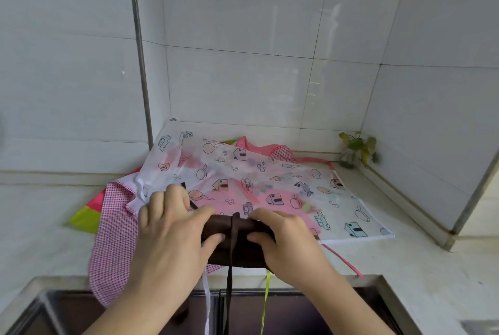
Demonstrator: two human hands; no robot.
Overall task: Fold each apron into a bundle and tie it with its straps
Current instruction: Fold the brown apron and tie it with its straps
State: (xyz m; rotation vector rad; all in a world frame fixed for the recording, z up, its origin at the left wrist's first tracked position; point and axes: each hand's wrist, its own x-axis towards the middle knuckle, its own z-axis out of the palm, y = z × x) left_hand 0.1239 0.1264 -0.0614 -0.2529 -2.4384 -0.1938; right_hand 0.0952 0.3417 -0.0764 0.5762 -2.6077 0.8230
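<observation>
A dark brown apron (239, 243) lies rolled into a bundle near the counter's front edge. Its brown strap (232, 253) crosses the middle of the roll and hangs down over the edge. My left hand (172, 229) grips the bundle's left end, thumb pressed on the front. My right hand (286, 234) grips the right end. Under the bundle lies a spread translucent white apron (270, 178) printed with houses and cars. Beneath that are a pink checked apron (116, 232) and a pink and lime-green one (86, 217).
The pale stone counter (405, 261) sits in a tiled corner. A small potted plant (356, 149) stands at the back right. White (206, 299), lime (266, 299) and pink (345, 261) straps trail over the front edge. A metal pipe (140, 56) runs up the wall.
</observation>
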